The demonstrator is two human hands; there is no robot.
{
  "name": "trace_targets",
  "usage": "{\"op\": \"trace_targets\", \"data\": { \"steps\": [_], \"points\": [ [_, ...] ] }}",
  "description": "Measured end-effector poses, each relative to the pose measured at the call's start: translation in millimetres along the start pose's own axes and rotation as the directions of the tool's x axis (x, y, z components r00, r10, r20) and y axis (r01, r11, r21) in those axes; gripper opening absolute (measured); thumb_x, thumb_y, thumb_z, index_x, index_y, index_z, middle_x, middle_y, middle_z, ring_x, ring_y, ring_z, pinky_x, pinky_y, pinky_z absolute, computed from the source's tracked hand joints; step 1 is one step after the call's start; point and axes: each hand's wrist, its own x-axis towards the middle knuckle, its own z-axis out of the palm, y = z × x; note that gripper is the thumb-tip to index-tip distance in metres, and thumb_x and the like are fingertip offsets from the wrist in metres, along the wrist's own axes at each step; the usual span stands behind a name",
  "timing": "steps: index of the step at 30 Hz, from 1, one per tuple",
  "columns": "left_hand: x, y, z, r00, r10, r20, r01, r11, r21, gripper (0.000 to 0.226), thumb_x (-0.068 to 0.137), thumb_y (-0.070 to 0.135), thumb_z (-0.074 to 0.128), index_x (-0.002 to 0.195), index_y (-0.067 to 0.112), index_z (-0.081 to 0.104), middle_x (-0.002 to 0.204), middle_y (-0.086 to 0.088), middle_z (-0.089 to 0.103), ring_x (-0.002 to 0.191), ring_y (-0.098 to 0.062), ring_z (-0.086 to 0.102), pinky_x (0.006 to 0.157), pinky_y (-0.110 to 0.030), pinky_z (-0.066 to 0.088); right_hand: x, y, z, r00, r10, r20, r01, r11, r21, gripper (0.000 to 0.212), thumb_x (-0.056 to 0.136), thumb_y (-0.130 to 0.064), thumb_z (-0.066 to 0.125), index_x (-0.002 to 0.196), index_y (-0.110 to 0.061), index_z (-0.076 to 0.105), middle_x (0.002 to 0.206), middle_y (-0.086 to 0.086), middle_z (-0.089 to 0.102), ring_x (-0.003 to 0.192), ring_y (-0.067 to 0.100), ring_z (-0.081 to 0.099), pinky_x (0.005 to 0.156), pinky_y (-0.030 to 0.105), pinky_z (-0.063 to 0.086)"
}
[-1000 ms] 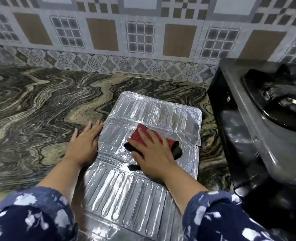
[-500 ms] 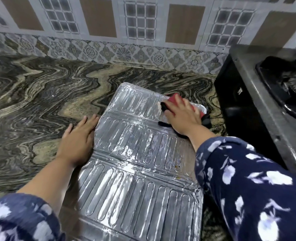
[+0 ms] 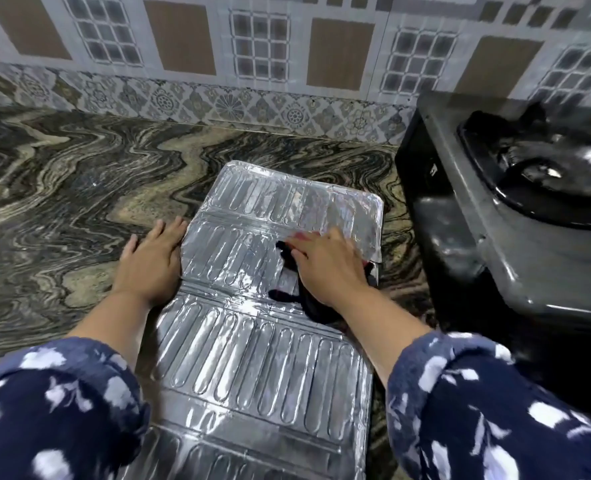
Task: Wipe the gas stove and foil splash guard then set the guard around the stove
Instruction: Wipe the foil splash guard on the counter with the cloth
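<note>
The right hand [image 3: 325, 268], pressing the cloth [image 3: 309, 304] with flat fingers, has come back from the far right corner of the foil guard [image 3: 252, 358] to its middle panel on the counter [image 3: 62, 202], left hand [image 3: 152, 261] flat at its left edge, so wiping continues beside the stove [image 3: 516, 244].

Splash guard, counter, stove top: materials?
Splash guard: looks like thin aluminium foil sheet, bright and mirror-shiny, embossed with oblong ribs and creased at its folds.
Counter: polished stone, likely granite or marble, going by the wavy dark and beige veins and sheen.
Stove top: grey metal, probably steel, dull reflections.
</note>
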Motion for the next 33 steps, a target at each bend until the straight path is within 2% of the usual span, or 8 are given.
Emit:
{"op": "trace_targets", "data": {
  "steps": [3,5,8,11,18,24,27,33],
  "points": [
    [0.0,0.8,-1.4,1.000,0.008,0.011,-0.008,1.000,0.005,0.051,0.098,0.020,0.028,0.148,0.031,0.022,0.157,0.014,0.019,0.146,-0.011,0.014,0.118,-0.045,0.009,-39.5,-5.9,15.8,0.998,-0.031,0.061,0.040,0.988,-0.150,0.051,0.098,-0.051,0.018,0.148,-0.038,0.022,0.160,-0.007,0.014,0.146,0.024,0.007,0.116,0.046,0.001],
    [0.0,0.5,-1.4,1.000,0.007,0.017,-0.007,1.000,0.009,0.052,0.098,0.020,0.028,0.148,0.030,0.022,0.157,0.014,0.019,0.146,-0.012,0.014,0.118,-0.045,0.008,-55.6,1.8,26.6,0.996,-0.044,0.080,0.055,0.987,-0.150,0.055,0.094,-0.057,0.010,0.148,-0.045,0.008,0.161,-0.008,0.000,0.149,0.019,-0.007,0.118,0.049,-0.006],
    [0.2,-1.0,-0.7,1.000,0.011,0.026,-0.012,1.000,0.020,0.051,0.099,0.020,0.027,0.149,0.030,0.021,0.157,0.013,0.018,0.146,-0.012,0.013,0.118,-0.044,0.007,-56.4,16.8,32.1,0.996,-0.055,0.070,0.064,0.987,-0.147,0.052,0.093,-0.058,0.012,0.144,-0.053,0.006,0.161,-0.011,-0.003,0.148,0.015,-0.011,0.117,0.052,-0.008],
    [1.9,-3.5,0.7,0.999,0.024,0.027,-0.024,1.000,0.011,0.050,0.099,0.019,0.030,0.148,0.028,0.023,0.157,0.011,0.020,0.146,-0.014,0.014,0.118,-0.046,0.008,-33.6,30.3,28.6,0.998,-0.010,0.068,0.022,0.985,-0.171,0.051,0.096,-0.055,0.015,0.146,-0.051,0.008,0.161,-0.008,-0.006,0.148,0.017,-0.013,0.116,0.054,-0.011],
    [5.1,-8.3,3.7,0.999,0.034,0.019,-0.034,0.999,0.027,0.059,0.088,0.033,0.018,0.147,0.029,0.024,0.156,0.012,0.022,0.146,-0.014,0.016,0.116,-0.047,0.010,41.2,44.4,25.2,0.965,0.259,0.047,-0.251,0.959,-0.129,0.052,0.098,-0.049,0.016,0.149,-0.043,0.006,0.161,-0.001,-0.011,0.147,0.026,-0.015,0.113,0.063,-0.007],
    [6.1,-8.8,6.6,1.000,0.023,-0.007,-0.023,0.999,0.025,0.049,0.099,0.020,0.030,0.147,0.031,0.024,0.156,0.014,0.022,0.146,-0.011,0.016,0.117,-0.045,0.010,80.0,39.2,23.8,0.883,0.470,-0.002,-0.468,0.878,-0.100,0.058,0.097,-0.046,0.023,0.151,-0.035,0.006,0.161,0.010,-0.010,0.146,0.037,-0.011,0.110,0.066,-0.010],
    [6.8,-8.4,6.1,1.000,0.019,-0.015,-0.019,0.999,0.026,0.050,0.099,0.020,0.031,0.147,0.032,0.024,0.156,0.015,0.022,0.146,-0.011,0.016,0.117,-0.045,0.011,81.8,39.6,19.9,0.891,0.452,0.037,-0.446,0.888,-0.115,0.058,0.098,-0.045,0.020,0.151,-0.032,0.002,0.160,0.011,-0.012,0.146,0.037,-0.014,0.112,0.063,-0.010],
    [4.9,-5.6,5.9,1.000,0.018,-0.016,-0.018,0.999,0.032,0.051,0.097,0.023,0.027,0.147,0.032,0.025,0.156,0.014,0.022,0.145,-0.011,0.017,0.117,-0.045,0.011,30.3,12.4,27.4,0.955,0.257,0.150,-0.238,0.962,-0.132,0.057,0.099,-0.047,0.015,0.151,-0.032,-0.003,0.160,0.009,-0.017,0.145,0.033,-0.018,0.115,0.056,-0.010]
  ]
}}
